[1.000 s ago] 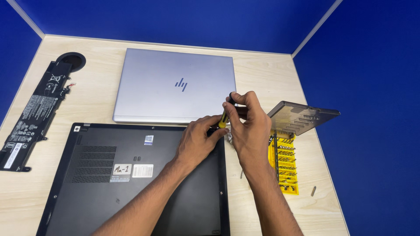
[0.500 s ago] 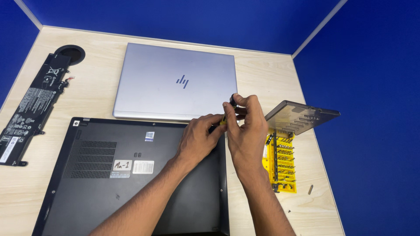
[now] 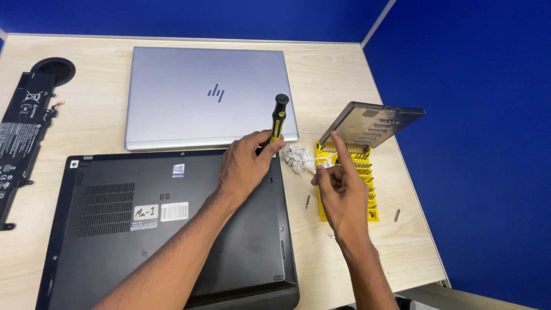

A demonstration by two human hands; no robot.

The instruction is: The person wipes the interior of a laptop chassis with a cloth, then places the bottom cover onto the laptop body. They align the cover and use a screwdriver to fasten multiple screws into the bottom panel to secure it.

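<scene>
Yellow-and-black screwdriver (image 3: 278, 119): standing nearly upright, its black cap on top, its lower end hidden behind the fingers at the far right corner of the black laptop (image 3: 172, 229).
Left hand (image 3: 245, 166): clenching around the lower part of the screwdriver's shaft, thumb and fingertips pinching it, the heel of the hand lying over the black laptop's far right corner.
Right hand (image 3: 343, 195): holding nothing that can be seen, forefinger pointing up and the other fingers curling in; it is hovering just to the right of the black laptop, over the yellow bit tray (image 3: 367, 189).
Yellow bit tray: lying on the wooden table (image 3: 356, 252) right of the black laptop, its grey lid (image 3: 373, 123) standing open and tilting back.
White crumpled wad (image 3: 297, 158): sitting between the black laptop's far right corner and the tray.
Black laptop: lying underside up, vents and labels showing.
Silver laptop (image 3: 206, 97): lying closed just beyond the black laptop's far edge.
Black battery pack (image 3: 20, 138): lying to the left of the black laptop.
Loose bits (image 3: 307, 201): lying on the table right of the black laptop.
</scene>
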